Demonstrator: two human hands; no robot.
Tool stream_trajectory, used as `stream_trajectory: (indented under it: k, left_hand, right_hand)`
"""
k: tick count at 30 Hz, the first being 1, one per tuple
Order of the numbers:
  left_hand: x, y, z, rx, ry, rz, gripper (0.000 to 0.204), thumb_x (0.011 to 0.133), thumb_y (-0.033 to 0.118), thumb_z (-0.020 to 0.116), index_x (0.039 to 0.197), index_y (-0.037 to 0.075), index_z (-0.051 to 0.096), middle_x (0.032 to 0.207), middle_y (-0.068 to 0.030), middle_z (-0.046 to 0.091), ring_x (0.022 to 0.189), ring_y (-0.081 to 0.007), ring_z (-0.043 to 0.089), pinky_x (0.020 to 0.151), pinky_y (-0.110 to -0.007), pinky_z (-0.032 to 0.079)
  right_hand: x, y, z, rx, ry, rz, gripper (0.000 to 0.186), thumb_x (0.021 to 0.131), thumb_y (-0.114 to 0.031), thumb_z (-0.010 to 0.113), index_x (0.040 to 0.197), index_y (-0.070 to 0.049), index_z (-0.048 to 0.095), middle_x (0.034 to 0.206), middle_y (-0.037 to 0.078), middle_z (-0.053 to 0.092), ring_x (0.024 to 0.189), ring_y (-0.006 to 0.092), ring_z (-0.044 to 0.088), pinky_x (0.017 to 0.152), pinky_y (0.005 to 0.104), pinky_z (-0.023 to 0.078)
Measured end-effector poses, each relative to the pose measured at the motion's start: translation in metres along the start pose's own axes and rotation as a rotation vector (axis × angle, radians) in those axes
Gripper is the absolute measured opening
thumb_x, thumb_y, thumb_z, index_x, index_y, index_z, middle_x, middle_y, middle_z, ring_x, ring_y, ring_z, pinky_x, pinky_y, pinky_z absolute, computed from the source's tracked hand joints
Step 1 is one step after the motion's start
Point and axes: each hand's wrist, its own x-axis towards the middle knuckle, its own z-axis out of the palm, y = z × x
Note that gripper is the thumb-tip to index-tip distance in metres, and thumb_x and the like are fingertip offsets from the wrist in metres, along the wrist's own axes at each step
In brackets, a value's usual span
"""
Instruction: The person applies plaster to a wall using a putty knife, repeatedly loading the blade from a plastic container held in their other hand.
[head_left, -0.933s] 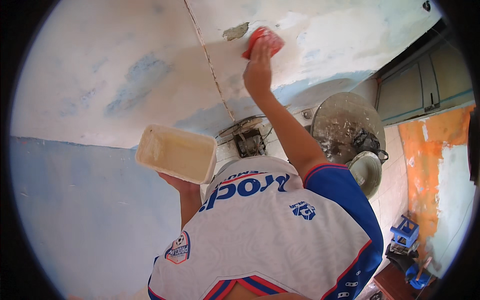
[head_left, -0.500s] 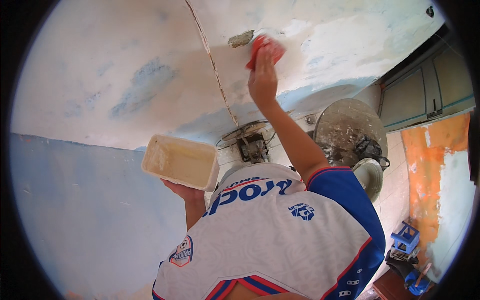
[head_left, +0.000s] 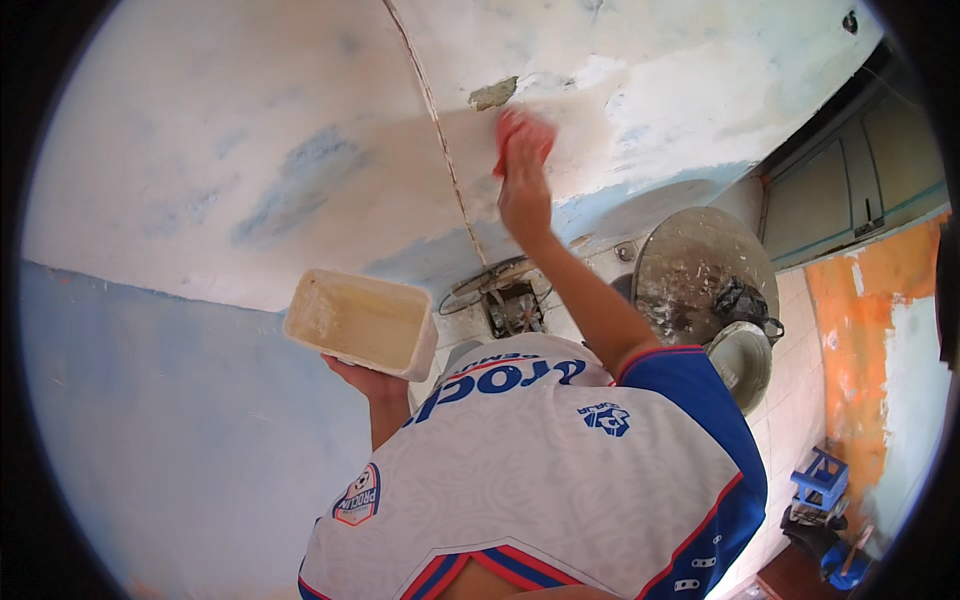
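Pad (head_left: 537, 133), red, gripped by the right hand (head_left: 525, 200), slides lower along the wall (head_left: 330, 90), leaving the bare patch (head_left: 493, 93) just beyond that grip; work seemingly shifts downward. Left hand (head_left: 374, 382) holds the tub (head_left: 423, 343).

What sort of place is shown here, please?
Probably a room under renovation: the wall shows patchy blue and white with a chipped spot, and a round table is splattered with white.

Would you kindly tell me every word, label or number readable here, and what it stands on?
I won't copy wording; it stands on the white shirt:
Front: large blue letters, upside down.
Chest: blue emblem, small unclear lettering.
Left side: badge with a ball and letters.
Right shoulder: white marks, too small to read.
Tub: none visible.
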Motion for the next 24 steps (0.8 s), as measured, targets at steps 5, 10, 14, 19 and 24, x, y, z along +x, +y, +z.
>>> stream_trajectory:
  k: [5, 10, 14, 19, 24]
  left_hand:
    - [0.015, 0.010, 0.012, -0.063, -0.027, 0.029, 0.068, 0.105, 0.065, 0.036, 0.151, 0.015, 0.044, 0.144, -0.0074, 0.056, 0.129, -0.0295, 0.059, 0.106, -0.049, 0.053]
    - [0.025, 0.031, -0.019, -0.004, -0.002, -0.058, 0.066, 0.106, 0.063, 0.037, 0.148, 0.013, 0.046, 0.140, -0.0076, 0.059, 0.125, -0.0279, 0.061, 0.102, -0.046, 0.055]
    - [0.041, 0.052, -0.006, -0.007, -0.033, -0.097, 0.065, 0.106, 0.062, 0.038, 0.147, 0.012, 0.047, 0.139, -0.0082, 0.060, 0.124, -0.0282, 0.062, 0.102, -0.045, 0.056]
    - [0.058, 0.081, -0.032, -0.003, -0.064, -0.100, 0.066, 0.106, 0.062, 0.040, 0.149, 0.013, 0.047, 0.139, -0.0085, 0.060, 0.124, -0.0289, 0.062, 0.103, -0.046, 0.055]
    - [0.077, 0.098, -0.051, -0.038, -0.101, -0.184, 0.066, 0.105, 0.063, 0.041, 0.149, 0.013, 0.047, 0.140, -0.0081, 0.060, 0.124, -0.0290, 0.062, 0.103, -0.047, 0.055]
  right_hand:
    - [-0.015, -0.053, -0.056, 0.413, -0.069, 0.207, 0.057, 0.097, 0.007, 0.050, 0.153, 0.002, 0.043, 0.153, 0.023, 0.052, 0.141, 0.0388, 0.050, 0.111, 0.0412, 0.048]
    - [0.076, -0.027, -0.058, 0.185, 0.240, 0.254, 0.055, 0.097, 0.007, 0.048, 0.152, 0.001, 0.044, 0.149, 0.023, 0.055, 0.129, 0.0386, 0.061, 0.108, 0.0376, 0.050]
    - [-0.005, -0.027, 0.010, -0.101, 0.163, -0.043, 0.057, 0.097, 0.003, 0.052, 0.153, -0.006, 0.049, 0.125, 0.025, 0.068, 0.099, 0.0359, 0.070, 0.086, 0.0373, 0.058]
    - [-0.033, -0.053, -0.021, 0.145, -0.022, 0.584, 0.042, 0.104, -0.002, 0.046, 0.146, 0.001, 0.055, 0.134, 0.026, 0.066, 0.119, 0.0320, 0.069, 0.096, 0.0373, 0.054]
    - [0.057, -0.025, -0.025, -0.017, 0.325, 0.488, 0.049, 0.101, -0.001, 0.052, 0.149, -0.003, 0.052, 0.121, 0.029, 0.070, 0.094, 0.0409, 0.073, 0.077, 0.0436, 0.055]
